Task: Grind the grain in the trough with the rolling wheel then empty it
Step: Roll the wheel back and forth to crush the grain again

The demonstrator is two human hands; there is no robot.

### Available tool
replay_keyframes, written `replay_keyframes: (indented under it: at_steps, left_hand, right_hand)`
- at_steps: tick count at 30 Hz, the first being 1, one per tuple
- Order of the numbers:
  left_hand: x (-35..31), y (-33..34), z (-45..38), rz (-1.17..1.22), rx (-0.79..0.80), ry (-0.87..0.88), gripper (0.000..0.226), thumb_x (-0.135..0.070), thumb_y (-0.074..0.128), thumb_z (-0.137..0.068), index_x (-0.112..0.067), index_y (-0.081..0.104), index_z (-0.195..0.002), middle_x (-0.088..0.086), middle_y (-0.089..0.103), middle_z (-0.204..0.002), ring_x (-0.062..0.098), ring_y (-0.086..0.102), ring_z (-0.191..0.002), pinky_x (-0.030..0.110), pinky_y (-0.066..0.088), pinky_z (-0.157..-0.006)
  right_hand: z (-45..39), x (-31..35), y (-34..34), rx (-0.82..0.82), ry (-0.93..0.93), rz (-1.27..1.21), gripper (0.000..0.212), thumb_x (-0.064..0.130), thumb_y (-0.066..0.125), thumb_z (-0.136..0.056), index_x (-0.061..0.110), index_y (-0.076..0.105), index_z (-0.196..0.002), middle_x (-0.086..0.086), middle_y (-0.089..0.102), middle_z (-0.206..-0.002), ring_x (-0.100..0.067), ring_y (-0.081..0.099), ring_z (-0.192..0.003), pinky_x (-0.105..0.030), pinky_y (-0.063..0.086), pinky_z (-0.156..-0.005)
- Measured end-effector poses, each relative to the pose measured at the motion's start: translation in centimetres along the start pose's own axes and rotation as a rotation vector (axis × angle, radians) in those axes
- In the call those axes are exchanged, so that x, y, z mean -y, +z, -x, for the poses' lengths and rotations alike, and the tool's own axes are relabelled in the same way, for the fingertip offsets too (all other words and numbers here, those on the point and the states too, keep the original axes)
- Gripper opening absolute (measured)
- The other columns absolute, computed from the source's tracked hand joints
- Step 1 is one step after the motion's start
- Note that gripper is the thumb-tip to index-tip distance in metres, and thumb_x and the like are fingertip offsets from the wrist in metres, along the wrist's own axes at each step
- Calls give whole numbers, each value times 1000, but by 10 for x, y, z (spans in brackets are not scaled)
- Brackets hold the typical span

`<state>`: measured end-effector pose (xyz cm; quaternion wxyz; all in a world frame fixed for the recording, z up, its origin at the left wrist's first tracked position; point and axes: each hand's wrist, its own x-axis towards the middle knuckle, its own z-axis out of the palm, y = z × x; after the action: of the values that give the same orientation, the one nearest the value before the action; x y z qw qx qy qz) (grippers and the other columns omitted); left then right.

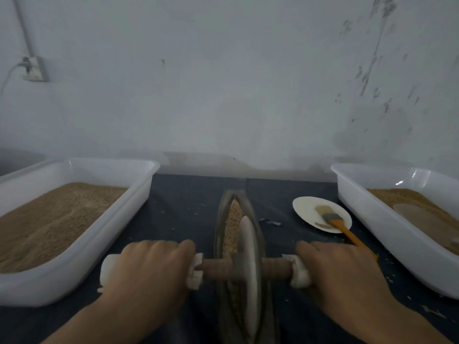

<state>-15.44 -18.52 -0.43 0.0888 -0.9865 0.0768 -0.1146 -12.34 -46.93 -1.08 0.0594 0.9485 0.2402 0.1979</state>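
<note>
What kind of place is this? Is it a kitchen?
Probably not a kitchen, more likely a plain workroom for grinding grain by hand. A stone wheel sits in a narrow trough of grain on a dark cloth, big white tubs of brown meal stand on both sides, and the wall is bare and scuffed.

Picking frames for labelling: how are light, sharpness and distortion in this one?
Head view: dim, flat, bluish light; soft all over, hazy wall; wide-angle bend at the left tub and right tub; small glare on the right tub's rim; wheel and both hands readable.
</note>
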Motion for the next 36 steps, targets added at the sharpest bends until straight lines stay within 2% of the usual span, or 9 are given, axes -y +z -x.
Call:
replay_keyframes:
  at_steps: [2,6,11,17,20,25,27,31,36]
  left_hand:
    - [1,1,-12,19,41,4,34,-53,55,-82,-40,25,-72,-16,40,-71,1,32,-58,24,22,-53]
    - [6,22,-66,9,-53,-14,28,-46,58,-81,-35,33,-78,-12,49,-74,10,49,-67,30,33,-63]
    - [18,32,-133,-40,-173,-8,21,-41,58,-82,-31,40,-79,-2,64,-90,24,62,-82,32,34,-64]
    - [4,26,-108,-92,-189,10,28,-37,62,-82,-28,36,-81,-5,62,-85,19,59,-74,31,32,-60]
    - [-2,19,-54,-35,-114,1,35,-40,61,-84,-34,26,-80,-11,48,-76,8,41,-64,28,29,-60]
    - [-6,-2,-1,-28,1,16,37,-53,48,-89,-41,19,-69,-14,36,-70,1,29,-55,23,17,-50]
    - [-7,-2,-6,-38,3,20,38,-53,51,-87,-38,20,-70,-14,36,-69,1,30,-56,26,22,-53]
    - [-4,16,-56,-65,-127,18,35,-45,61,-80,-35,28,-78,-12,36,-66,8,38,-60,30,28,-58]
    - [16,49,-118,-16,-242,-31,28,-44,61,-78,-31,37,-77,-7,59,-76,20,57,-66,30,31,-56]
  right_hand:
    - [-4,-4,14,90,57,21,41,52,67,-68,41,28,-76,14,48,-72,-5,52,-67,-27,46,-60]
    - [-44,-14,45,-97,62,13,39,43,80,-59,32,45,-71,7,56,-59,-12,53,-50,-26,35,-45]
    - [-111,-28,72,-116,222,78,23,40,63,-81,27,45,-88,2,64,-86,-23,63,-77,-31,31,-55]
    - [-74,-22,68,-87,190,-31,20,40,63,-82,28,47,-84,6,60,-79,-15,58,-69,-34,47,-59]
    - [-33,-11,46,-92,126,12,35,39,78,-63,31,47,-76,7,56,-67,-12,54,-58,-34,47,-50]
    - [13,-2,15,-189,8,15,58,29,89,-27,29,42,-62,9,41,-49,-11,39,-38,-23,28,-35]
    - [11,-2,24,-83,34,5,55,34,88,-34,32,41,-64,9,43,-50,-10,42,-40,-28,36,-34]
    - [-24,-12,53,-1,198,-4,29,46,65,-76,36,38,-77,11,51,-68,-8,53,-63,-31,48,-59]
    - [-96,-23,64,-195,140,131,28,32,77,-69,24,51,-77,3,60,-67,-20,58,-57,-27,33,-47]
